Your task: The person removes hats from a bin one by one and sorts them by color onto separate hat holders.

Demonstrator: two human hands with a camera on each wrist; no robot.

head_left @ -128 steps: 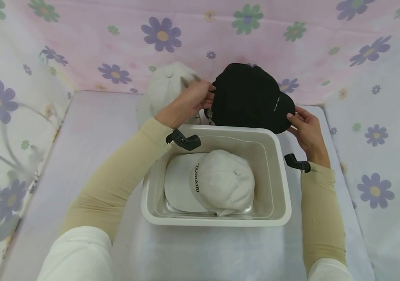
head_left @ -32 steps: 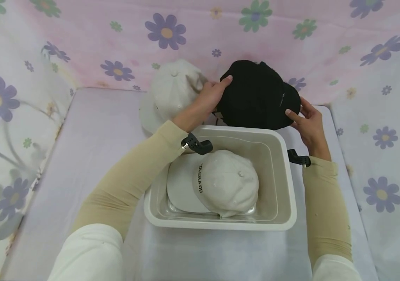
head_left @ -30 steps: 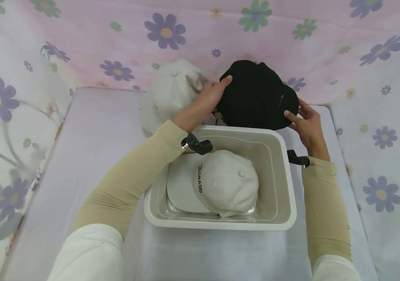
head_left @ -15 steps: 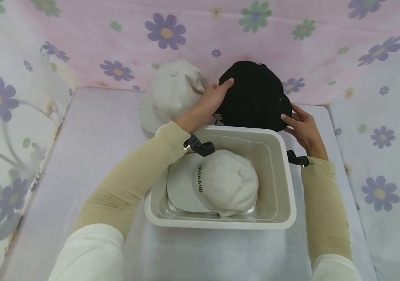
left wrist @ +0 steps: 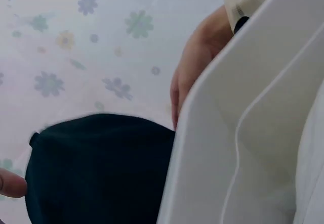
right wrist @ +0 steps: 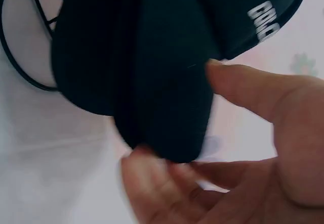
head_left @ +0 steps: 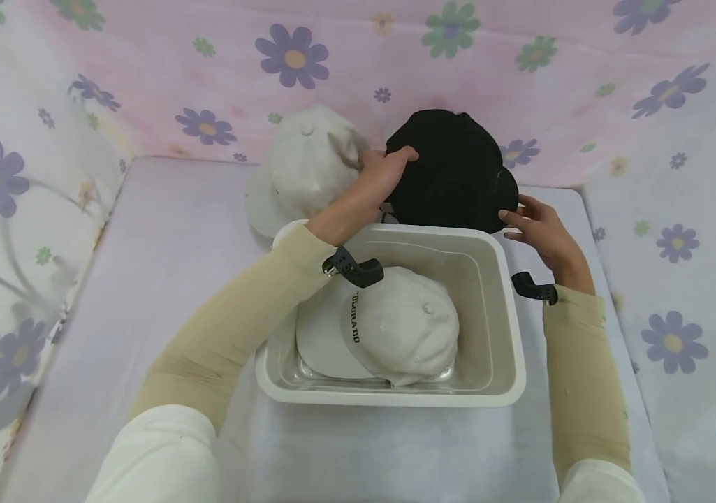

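A black baseball cap (head_left: 448, 171) is held on its side behind the bin, its brim to the right. My left hand (head_left: 375, 183) grips the crown's left side, thumb on the near face and the other fingers mostly hidden. My right hand (head_left: 543, 227) pinches the brim (head_left: 508, 199) at its right end. In the right wrist view the thumb lies on the brim's edge, the fingers below are blurred, and white lettering (right wrist: 264, 20) shows on the crown. A white cap (head_left: 307, 157) stands just left of my left hand.
A pale plastic bin (head_left: 511, 363) stands in front of the hands, with another white cap (head_left: 408, 325) with dark letters inside. A thin black loop (right wrist: 15, 67) lies beside the black cap. Flowered cloth walls (head_left: 358, 42) enclose the table (head_left: 163, 223) at the back and sides.
My left hand has shifted right, its thumb now over the black cap's crown. Within the last second the brim and my right hand have moved left. The white caps stay put.
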